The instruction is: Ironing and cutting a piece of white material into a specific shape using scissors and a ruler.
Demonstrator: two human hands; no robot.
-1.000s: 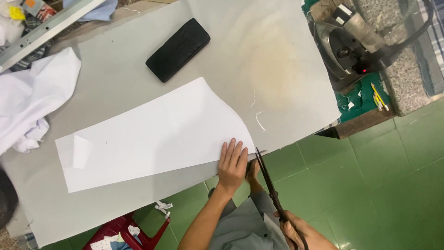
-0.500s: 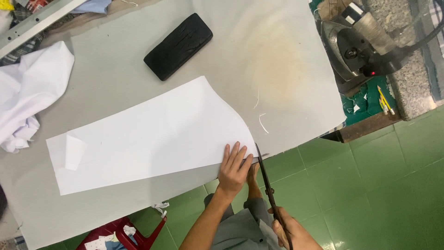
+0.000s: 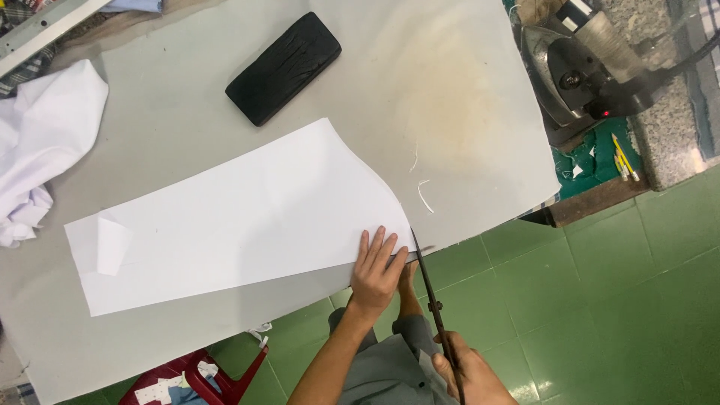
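Grey cloth-covered work table (image 3: 187, 135) over green tiled floor (image 3: 615, 300). Left hand (image 3: 377, 271), fingers spread flat, presses near corner of long white cut fabric panel (image 3: 240, 217) at table edge. Right hand (image 3: 466, 373) closed round handles of long dark scissors (image 3: 429, 289), tips at panel's edge.

We've got smooth matt white cloth piece (image 3: 240, 217) on a matt grey fabric-covered table (image 3: 187, 90), stained brownish. Scissors (image 3: 429, 289) look like dark dull metal. Black block (image 3: 283, 67) looks textured. Floor tiles (image 3: 615, 300) are glossy green.
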